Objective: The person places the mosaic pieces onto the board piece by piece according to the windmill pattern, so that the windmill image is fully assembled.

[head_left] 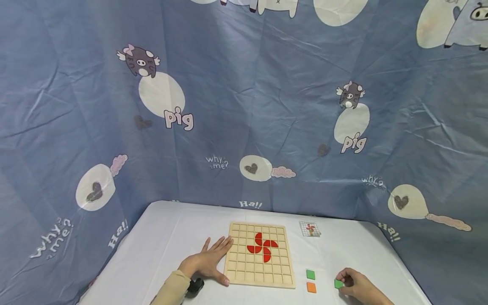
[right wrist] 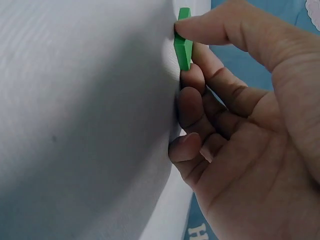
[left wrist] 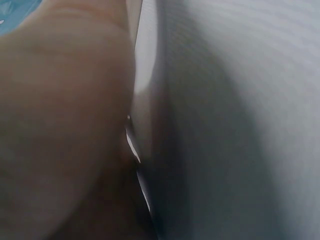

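My right hand [head_left: 354, 286] pinches a green square tile [head_left: 338, 284] between thumb and fingers, low over the white table. Up close in the right wrist view, the green tile [right wrist: 183, 47] is seen edge-on, the thumb on it and the other fingers curled below. My left hand [head_left: 209, 260] lies with spread, straight fingers along the left edge of the wooden grid board [head_left: 244, 275]. Red quarter-round pieces [head_left: 267, 254] form a pinwheel in the board's cells. The left wrist view holds mostly blurred skin and white cloth.
Between board and right hand lie a green tile [head_left: 310, 274] and, just nearer, an orange tile [head_left: 311, 287]. A small printed pattern card [head_left: 309, 229] sits behind them, right of the board. Blue patterned curtain [head_left: 228, 106] encloses the white table [head_left: 171, 237].
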`<state>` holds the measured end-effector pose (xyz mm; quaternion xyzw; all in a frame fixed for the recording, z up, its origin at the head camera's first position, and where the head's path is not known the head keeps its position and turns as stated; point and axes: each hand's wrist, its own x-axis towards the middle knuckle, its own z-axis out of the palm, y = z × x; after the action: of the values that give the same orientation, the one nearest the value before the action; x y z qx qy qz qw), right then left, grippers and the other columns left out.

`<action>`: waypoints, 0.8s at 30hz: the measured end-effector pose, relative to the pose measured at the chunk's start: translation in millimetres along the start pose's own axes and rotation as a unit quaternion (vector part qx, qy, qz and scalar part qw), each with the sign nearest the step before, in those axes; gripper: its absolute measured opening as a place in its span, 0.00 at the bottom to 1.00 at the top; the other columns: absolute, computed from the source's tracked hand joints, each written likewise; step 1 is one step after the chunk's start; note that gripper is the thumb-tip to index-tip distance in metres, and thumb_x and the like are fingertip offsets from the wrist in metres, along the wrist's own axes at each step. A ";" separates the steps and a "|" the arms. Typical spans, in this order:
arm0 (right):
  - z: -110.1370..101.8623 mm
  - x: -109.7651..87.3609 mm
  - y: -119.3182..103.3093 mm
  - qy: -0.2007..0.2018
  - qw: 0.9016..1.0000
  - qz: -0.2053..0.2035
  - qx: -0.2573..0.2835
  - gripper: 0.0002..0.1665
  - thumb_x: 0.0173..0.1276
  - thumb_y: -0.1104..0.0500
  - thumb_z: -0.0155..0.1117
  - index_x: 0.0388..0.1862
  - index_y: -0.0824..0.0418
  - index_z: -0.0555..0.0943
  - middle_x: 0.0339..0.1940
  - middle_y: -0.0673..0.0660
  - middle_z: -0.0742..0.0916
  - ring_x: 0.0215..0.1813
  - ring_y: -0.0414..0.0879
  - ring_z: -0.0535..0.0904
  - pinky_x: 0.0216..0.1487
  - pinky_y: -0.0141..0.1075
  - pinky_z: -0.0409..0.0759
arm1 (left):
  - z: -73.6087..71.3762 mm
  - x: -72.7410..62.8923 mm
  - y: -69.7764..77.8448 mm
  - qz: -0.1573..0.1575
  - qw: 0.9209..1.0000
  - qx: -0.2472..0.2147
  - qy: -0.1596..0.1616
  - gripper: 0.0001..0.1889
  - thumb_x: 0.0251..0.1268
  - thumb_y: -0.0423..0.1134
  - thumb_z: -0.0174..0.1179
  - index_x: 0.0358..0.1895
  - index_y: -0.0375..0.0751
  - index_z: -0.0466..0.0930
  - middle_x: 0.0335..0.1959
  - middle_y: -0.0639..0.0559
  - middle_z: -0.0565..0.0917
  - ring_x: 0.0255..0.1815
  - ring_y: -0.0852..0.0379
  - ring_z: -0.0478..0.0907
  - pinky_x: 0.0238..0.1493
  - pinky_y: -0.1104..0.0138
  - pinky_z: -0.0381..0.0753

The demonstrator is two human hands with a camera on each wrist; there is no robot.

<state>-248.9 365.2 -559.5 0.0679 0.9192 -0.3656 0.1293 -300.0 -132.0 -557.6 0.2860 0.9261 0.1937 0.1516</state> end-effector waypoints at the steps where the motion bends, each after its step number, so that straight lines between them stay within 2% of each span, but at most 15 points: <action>1: 0.8 -0.1 -0.1 0.003 1.000 0.001 -0.002 0.16 0.48 0.67 0.70 0.36 0.66 0.76 0.32 0.53 0.80 0.36 0.45 0.73 0.36 0.36 0.75 | 0.6 -0.1 -0.4 0.000 1.000 0.001 -0.002 0.66 0.39 0.71 0.68 0.79 0.45 0.40 0.81 0.48 0.41 0.81 0.45 0.37 0.74 0.38 0.25; 10: 3.1 0.2 -1.2 0.018 1.000 0.013 -0.004 0.16 0.48 0.65 0.70 0.37 0.66 0.77 0.31 0.53 0.79 0.35 0.45 0.73 0.35 0.35 0.75 | -0.1 -1.5 0.6 0.000 1.000 0.001 0.000 0.66 0.39 0.70 0.69 0.78 0.44 0.41 0.80 0.47 0.42 0.80 0.44 0.37 0.74 0.37 0.26; 24: 8.3 1.6 -7.8 0.041 0.999 -0.001 -0.019 0.15 0.49 0.64 0.71 0.36 0.65 0.78 0.30 0.52 0.80 0.34 0.45 0.73 0.33 0.34 0.75 | 0.9 -1.0 -2.0 0.012 1.000 -0.003 0.004 0.66 0.39 0.70 0.69 0.78 0.43 0.40 0.80 0.46 0.41 0.80 0.43 0.37 0.73 0.37 0.26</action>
<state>-250.5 353.9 -560.7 0.0790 0.9307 -0.3450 0.0922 -299.8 -133.9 -559.1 0.2954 0.9228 0.1992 0.1465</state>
